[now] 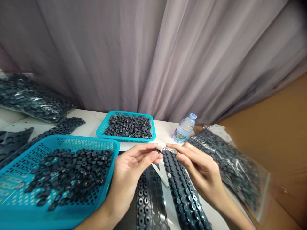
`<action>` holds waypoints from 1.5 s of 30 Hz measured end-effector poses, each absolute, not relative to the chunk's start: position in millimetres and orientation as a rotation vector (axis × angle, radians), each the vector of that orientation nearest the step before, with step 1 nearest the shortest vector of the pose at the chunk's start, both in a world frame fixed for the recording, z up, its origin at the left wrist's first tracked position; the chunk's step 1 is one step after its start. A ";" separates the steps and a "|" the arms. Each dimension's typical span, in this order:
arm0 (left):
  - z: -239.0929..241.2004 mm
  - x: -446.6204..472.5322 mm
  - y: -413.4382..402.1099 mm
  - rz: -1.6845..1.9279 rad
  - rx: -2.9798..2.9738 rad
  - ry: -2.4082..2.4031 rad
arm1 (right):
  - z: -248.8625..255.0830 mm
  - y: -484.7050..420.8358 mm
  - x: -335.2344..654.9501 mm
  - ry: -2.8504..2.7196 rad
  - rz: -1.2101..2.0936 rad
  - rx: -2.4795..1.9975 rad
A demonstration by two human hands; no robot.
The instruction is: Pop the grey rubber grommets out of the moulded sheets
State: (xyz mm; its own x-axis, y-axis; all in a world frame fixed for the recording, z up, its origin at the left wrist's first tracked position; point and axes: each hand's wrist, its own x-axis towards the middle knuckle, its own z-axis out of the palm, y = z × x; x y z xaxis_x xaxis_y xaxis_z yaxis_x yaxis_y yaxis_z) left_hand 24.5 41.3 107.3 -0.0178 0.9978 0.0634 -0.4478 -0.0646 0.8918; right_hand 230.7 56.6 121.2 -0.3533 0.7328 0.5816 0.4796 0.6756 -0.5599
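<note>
My left hand (pixel 130 174) pinches a small black rubber ring (pixel 157 150) between thumb and fingertips. My right hand (pixel 200 169) is closed on the top end of a long black rubber strip (pixel 183 191) studded with rings, and seems to hold a small shiny tool (pixel 170 150) against it. The two hands almost touch above the table. A second strip (pixel 147 199), with rings and empty holes, lies under my left hand.
A large blue basket (pixel 14 198) of loose black rings stands at the left. A smaller blue basket (pixel 126 113) of rings is farther back. A water bottle (pixel 184 128) and clear bags of rubber parts (pixel 240 172) lie right; more bags (pixel 31 99) and strips far left.
</note>
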 end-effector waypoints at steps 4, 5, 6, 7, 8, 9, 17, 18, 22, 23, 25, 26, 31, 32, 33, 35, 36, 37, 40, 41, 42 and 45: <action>106.0 22.5 41.9 1.426 0.905 0.832 | 120.4 59.1 232.8 -2.038 0.380 -0.948; 106.0 21.7 42.4 1.420 0.899 0.834 | 120.2 59.5 233.3 -2.040 0.381 -0.958; 106.0 20.9 43.1 1.414 0.895 0.838 | 120.1 59.8 233.8 -2.041 0.384 -0.972; 105.9 20.2 43.8 1.408 0.896 0.844 | 119.9 60.4 234.3 -2.040 0.388 -0.989; 105.8 19.5 44.7 1.402 0.902 0.850 | 119.5 61.4 234.8 -2.034 0.393 -1.006; 105.5 19.0 45.6 1.396 0.911 0.857 | 118.8 62.9 235.4 -2.025 0.401 -1.027; 97.6 15.6 56.6 1.331 0.908 0.861 | 78.4 98.1 237.0 -1.873 0.407 -1.177; 97.9 14.9 57.7 1.310 0.899 0.848 | 69.0 102.9 236.7 -1.867 0.416 -1.200; 104.3 12.7 57.2 1.214 0.930 0.826 | 32.4 115.7 236.4 -1.852 0.467 -1.286; 106.5 12.4 56.2 1.193 0.952 0.832 | 25.1 117.5 236.6 -1.853 0.486 -1.293; 110.1 11.6 54.4 1.170 0.990 0.845 | 13.7 119.7 237.2 -1.849 0.509 -1.293; 111.3 11.1 53.7 1.164 1.004 0.849 | 9.5 120.5 237.6 -1.847 0.521 -1.291; 112.7 7.6 54.7 1.142 1.020 0.860 | -2.7 123.5 239.9 -1.831 0.597 -1.300; 112.6 6.8 55.3 1.140 1.016 0.860 | -4.6 124.3 240.4 -1.826 0.607 -1.300; 112.4 6.1 55.9 1.137 1.013 0.858 | -6.5 125.0 241.0 -1.821 0.615 -1.300; 112.2 5.1 56.8 1.128 1.010 0.850 | -10.3 126.6 242.1 -1.810 0.623 -1.297; 112.1 4.7 57.2 1.123 1.009 0.848 | -12.1 127.3 242.7 -1.807 0.626 -1.295; 111.9 4.5 57.5 1.118 1.006 0.847 | -13.7 127.9 243.1 -1.806 0.629 -1.294; 110.9 4.2 57.8 1.128 0.990 0.856 | -16.3 128.7 244.1 -1.810 0.628 -1.296; 110.5 4.3 57.7 1.134 0.985 0.860 | -16.6 128.7 244.2 -1.812 0.625 -1.299; 110.3 4.4 57.5 1.139 0.983 0.862 | -16.5 128.7 244.2 -1.814 0.621 -1.302; 110.4 5.0 56.9 1.137 0.991 0.855 | -15.7 128.6 243.8 -1.815 0.614 -1.305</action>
